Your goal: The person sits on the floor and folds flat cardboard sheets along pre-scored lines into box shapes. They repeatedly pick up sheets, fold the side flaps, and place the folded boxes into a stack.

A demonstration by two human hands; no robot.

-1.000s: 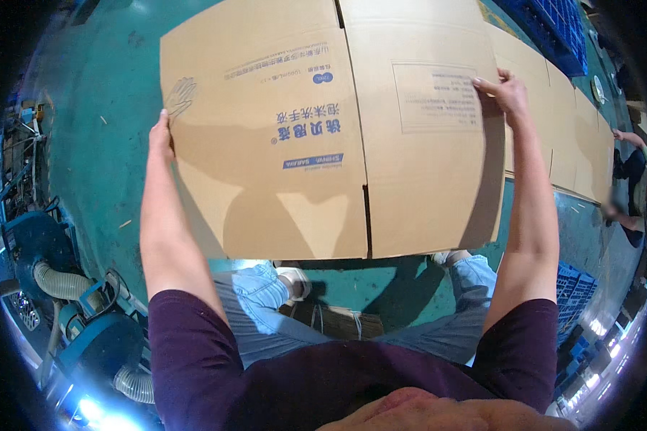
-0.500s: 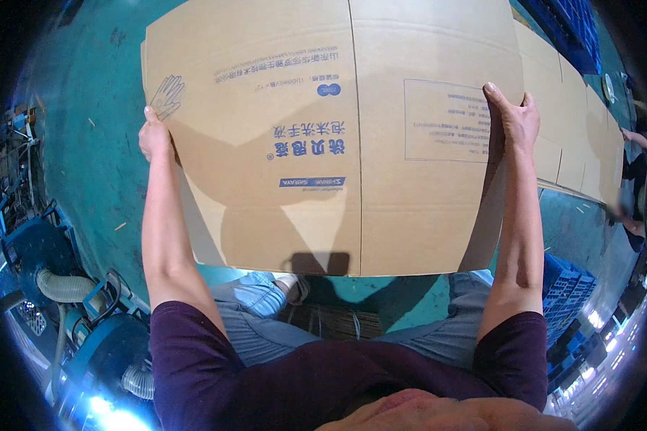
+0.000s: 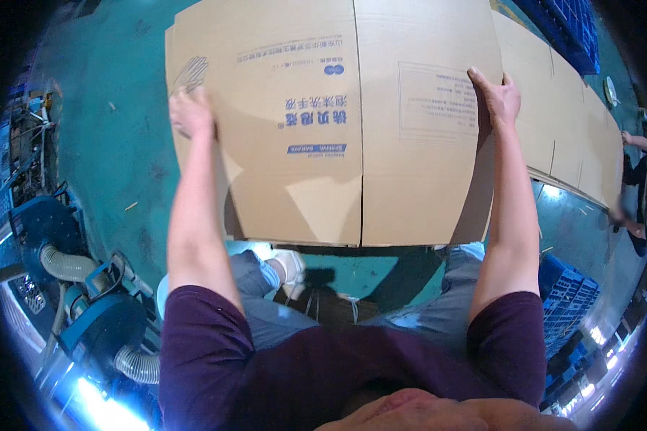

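Note:
A flattened brown cardboard box [image 3: 302,194] with blue printing and a hand drawing spans the space in front of me, a dark vertical seam running down it. My left hand [image 3: 192,115] is closed at its left edge, slightly smeared, its fingertips partly hidden. On the opposite side my right hand [image 3: 499,100] grips the right edge, thumb on top and the other fingers at or behind the rim. A second cardboard layer shows along the upper left edge.
More flat cardboard [image 3: 564,122] extends to the right, where another person's hand [image 3: 638,142] touches its far end. Blue plastic pallets [image 3: 568,287] stand at right. Blue machines with a ribbed hose [image 3: 68,264] sit at left. Strapped cardboard [image 3: 331,307] lies by my feet on the green floor [image 3: 115,158].
The box has moved slightly away from me, its near edge now farther from my body. My left hand has shifted right and farther onto the sheet; my right hand moved a little away and left.

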